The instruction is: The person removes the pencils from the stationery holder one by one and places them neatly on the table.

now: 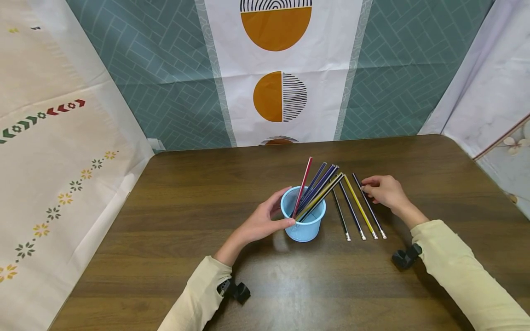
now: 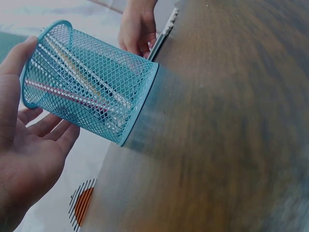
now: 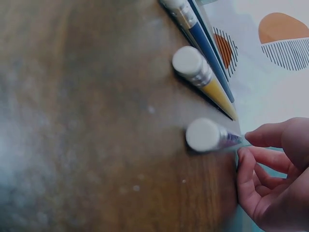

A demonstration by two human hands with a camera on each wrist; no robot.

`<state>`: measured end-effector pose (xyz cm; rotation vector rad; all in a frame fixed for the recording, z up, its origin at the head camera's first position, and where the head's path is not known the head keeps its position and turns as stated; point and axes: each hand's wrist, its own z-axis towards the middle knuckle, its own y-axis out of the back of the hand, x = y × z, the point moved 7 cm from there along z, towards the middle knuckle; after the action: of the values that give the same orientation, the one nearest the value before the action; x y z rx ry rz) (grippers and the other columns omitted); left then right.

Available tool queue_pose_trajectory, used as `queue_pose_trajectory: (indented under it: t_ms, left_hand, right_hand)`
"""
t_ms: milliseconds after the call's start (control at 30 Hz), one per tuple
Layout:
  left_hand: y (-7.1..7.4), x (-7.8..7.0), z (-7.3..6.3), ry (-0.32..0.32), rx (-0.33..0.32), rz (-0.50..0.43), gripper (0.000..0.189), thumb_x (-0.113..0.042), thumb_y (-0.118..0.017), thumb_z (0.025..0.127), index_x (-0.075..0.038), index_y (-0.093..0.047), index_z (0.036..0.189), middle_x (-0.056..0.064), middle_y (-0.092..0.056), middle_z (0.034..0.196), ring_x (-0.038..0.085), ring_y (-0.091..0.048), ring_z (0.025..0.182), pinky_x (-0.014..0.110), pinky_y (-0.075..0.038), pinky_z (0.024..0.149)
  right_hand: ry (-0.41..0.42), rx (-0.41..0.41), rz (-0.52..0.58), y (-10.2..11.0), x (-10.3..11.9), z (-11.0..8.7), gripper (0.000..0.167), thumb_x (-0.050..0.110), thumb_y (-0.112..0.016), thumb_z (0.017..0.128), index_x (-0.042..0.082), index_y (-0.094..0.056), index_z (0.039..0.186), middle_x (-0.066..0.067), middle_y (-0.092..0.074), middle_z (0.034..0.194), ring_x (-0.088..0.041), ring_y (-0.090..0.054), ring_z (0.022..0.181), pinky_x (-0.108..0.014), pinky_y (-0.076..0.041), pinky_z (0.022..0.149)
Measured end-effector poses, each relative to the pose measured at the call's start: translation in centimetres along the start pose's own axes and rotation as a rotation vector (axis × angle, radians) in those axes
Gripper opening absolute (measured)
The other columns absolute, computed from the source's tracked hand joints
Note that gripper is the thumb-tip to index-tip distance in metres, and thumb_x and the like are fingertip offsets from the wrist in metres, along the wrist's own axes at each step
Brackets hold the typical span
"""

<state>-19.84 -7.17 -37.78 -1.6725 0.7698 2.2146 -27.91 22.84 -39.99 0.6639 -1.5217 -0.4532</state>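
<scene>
A light-blue mesh pencil cup (image 1: pixel 303 230) stands upright on the table, several pencils leaning in it, one of them red (image 1: pixel 304 181). My left hand (image 1: pixel 262 220) grips the cup's left side, thumb at the near rim and fingers around the far side. The left wrist view shows the mesh cup (image 2: pixel 91 82) with pencils inside. Right of the cup, several pencils lie side by side, including a yellow pencil (image 1: pixel 361 207). My right hand (image 1: pixel 386 191) pinches the rightmost dark pencil (image 1: pixel 374 216) near its far end. Its white eraser (image 3: pixel 203 135) points toward the right wrist camera.
The brown wooden table (image 1: pixel 174 220) extends around both hands. Behind it hangs a green and white patterned cloth (image 1: pixel 281 64). Pale cloths hang at the left (image 1: pixel 54 184) and right (image 1: pixel 492 87). A black wrist camera (image 1: pixel 233 290) sits at each sleeve.
</scene>
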Motion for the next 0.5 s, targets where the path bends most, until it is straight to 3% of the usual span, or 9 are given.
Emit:
queue_pose_trajectory:
  t_ms: [500]
  left_hand:
    - [0.06,0.08,0.04,0.0,-0.003,0.002,0.081,-0.032,-0.073,0.088,-0.008,-0.029,0.151,0.012,-0.041,0.146,0.024,-0.042,0.132,0.037,-0.036,0.106]
  right_hand:
    - [0.002,0.01,0.006,-0.01,0.06,0.07,0.031,0.008,-0.056,0.095,-0.013,-0.058,0.119,-0.027,-0.063,0.104,-0.022,-0.061,0.08,-0.025,-0.054,0.06]
